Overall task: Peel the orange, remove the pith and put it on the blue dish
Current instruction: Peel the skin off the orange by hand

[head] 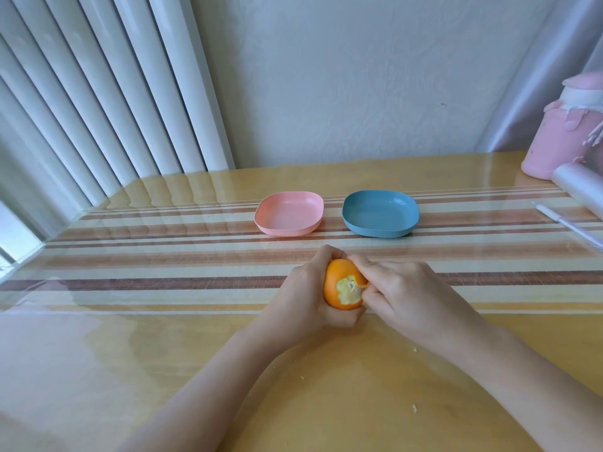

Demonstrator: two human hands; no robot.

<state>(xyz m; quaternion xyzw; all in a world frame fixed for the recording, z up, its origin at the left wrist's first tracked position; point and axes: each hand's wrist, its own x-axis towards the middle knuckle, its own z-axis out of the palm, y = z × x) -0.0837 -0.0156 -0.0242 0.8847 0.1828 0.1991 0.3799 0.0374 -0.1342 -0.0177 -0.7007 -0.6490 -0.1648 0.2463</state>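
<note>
The left hand curls round the orange and grips it over the middle of the worktop. The fruit is bright and glossy with most of its skin on, and one ragged pale-yellow patch of pith is bared at its 3 o'clock side. It is close to round, with no clear long axis, and the patch faces up toward the right hand, whose fingertips pinch the torn skin edge. Well beyond, a pink dish sits at 11 o'clock and the blue dish at 1 o'clock.
</note>
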